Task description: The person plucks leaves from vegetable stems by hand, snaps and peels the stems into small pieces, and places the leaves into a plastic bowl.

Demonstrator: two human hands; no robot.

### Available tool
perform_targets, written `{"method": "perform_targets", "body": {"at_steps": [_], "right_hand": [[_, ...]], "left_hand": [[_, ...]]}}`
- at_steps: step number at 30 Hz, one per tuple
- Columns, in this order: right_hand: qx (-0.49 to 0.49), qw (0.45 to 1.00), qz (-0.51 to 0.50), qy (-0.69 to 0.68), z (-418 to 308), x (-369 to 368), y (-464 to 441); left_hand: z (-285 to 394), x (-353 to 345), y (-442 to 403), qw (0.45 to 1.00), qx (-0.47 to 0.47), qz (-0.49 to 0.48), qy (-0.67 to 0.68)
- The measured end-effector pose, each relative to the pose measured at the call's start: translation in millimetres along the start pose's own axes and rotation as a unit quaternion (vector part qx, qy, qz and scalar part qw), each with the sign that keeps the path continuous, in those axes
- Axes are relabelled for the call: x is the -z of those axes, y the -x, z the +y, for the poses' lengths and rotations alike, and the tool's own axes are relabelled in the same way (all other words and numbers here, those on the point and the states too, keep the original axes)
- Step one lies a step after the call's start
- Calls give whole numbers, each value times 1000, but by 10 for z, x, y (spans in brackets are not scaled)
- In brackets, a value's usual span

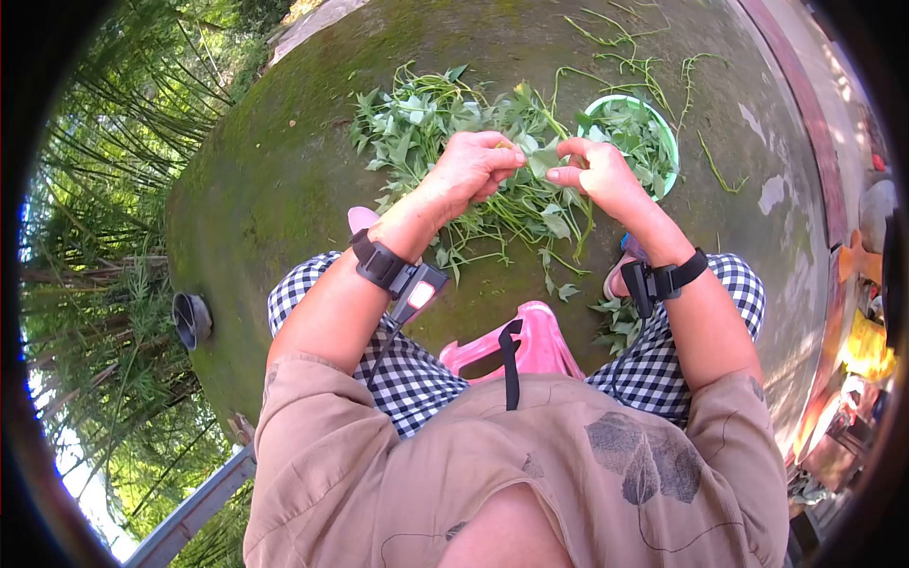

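A spread pile of leafy green vines [407, 114] lies on the mossy ground in front of me. Above the pile, my left hand [478, 168] is closed in a pinch on a leafy green stem. My right hand [606, 178] faces it from the right; its thumb and forefinger are parted, close by a pale green leaf [541, 161]. Whether those fingertips touch the leaf is hard to tell. Just beyond my right hand stands a round light-green basket [675, 151] holding picked leaves [627, 133].
Bare stems [644, 71] are strewn past the basket. A pink plastic stool [540, 327] is between my knees. To the left are a dark round pot [192, 320] and dense greenery [114, 189]. Assorted items, including a yellow bag [866, 346], line the right edge.
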State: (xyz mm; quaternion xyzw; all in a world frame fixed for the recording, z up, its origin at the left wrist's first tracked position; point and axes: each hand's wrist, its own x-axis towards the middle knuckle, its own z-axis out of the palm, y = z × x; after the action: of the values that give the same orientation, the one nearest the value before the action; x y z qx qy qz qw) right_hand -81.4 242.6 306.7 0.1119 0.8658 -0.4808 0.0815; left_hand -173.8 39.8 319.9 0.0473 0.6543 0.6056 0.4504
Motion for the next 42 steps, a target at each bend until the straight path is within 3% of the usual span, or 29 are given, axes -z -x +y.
{"method": "perform_targets", "body": {"at_steps": [5, 8, 11, 14, 18, 25, 28, 37, 42], "right_hand": [[39, 996, 84, -1, 64, -82, -67], [14, 997, 81, 14, -50, -104, -25], [9, 984, 120, 131, 79, -206, -102], [47, 989, 141, -12, 131, -277, -158], [19, 996, -39, -83, -93, -194, -93], [128, 988, 18, -87, -103, -360, -83], [126, 983, 12, -132, -67, -387, -104], [-1, 964, 0, -265, -209, -330, -58], [53, 981, -5, -188, -104, -382, -116]], "left_hand": [[-51, 8, 2, 1000, 18, 8, 10], [-52, 5, 28, 998, 40, -7, 54], [2, 34, 63, 991, 71, -14, 114], [-8, 89, 54, 986, 79, -24, 147], [-23, 89, 85, 988, 78, -17, 132], [-55, 56, 93, 994, 59, -9, 88], [-54, 44, 107, 994, 62, 3, 94], [-64, 44, 129, 992, 66, 8, 105], [-124, 26, 129, 994, 55, 14, 98]]}}
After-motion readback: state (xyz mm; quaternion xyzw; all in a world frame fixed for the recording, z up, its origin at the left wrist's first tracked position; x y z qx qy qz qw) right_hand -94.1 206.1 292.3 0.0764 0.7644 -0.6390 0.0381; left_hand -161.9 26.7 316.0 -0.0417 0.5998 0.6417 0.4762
